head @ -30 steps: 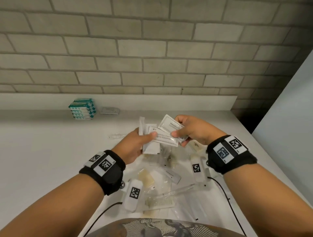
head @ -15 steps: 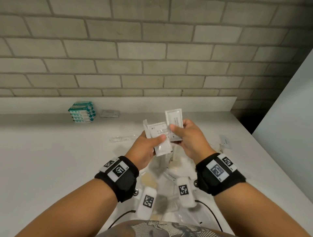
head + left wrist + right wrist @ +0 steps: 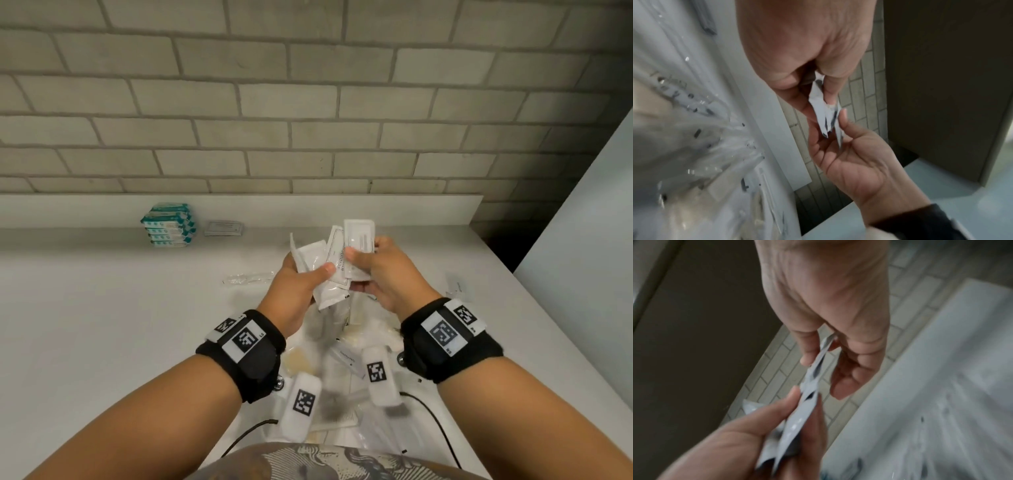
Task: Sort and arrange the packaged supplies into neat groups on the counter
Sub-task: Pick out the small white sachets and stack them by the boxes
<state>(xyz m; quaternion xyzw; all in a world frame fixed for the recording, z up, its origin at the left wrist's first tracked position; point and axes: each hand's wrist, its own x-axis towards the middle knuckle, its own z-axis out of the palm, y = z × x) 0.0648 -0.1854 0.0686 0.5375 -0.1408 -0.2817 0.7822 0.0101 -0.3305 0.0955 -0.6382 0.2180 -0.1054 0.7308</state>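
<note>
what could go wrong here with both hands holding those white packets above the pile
The white packets are fanned loosely between the left hand and right hand; one could slip into the unsorted pile below. The clear wrappers there overlap, so a dropped packet may get lost among them.

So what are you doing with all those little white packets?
A person is sorting supplies at a white counter. The left hand grips a few white packets, and the right hand pinches another white packet beside them, above a loose pile of clear wrapped items. At the back, a stack of teal boxes sits next to a flat packet.
</note>
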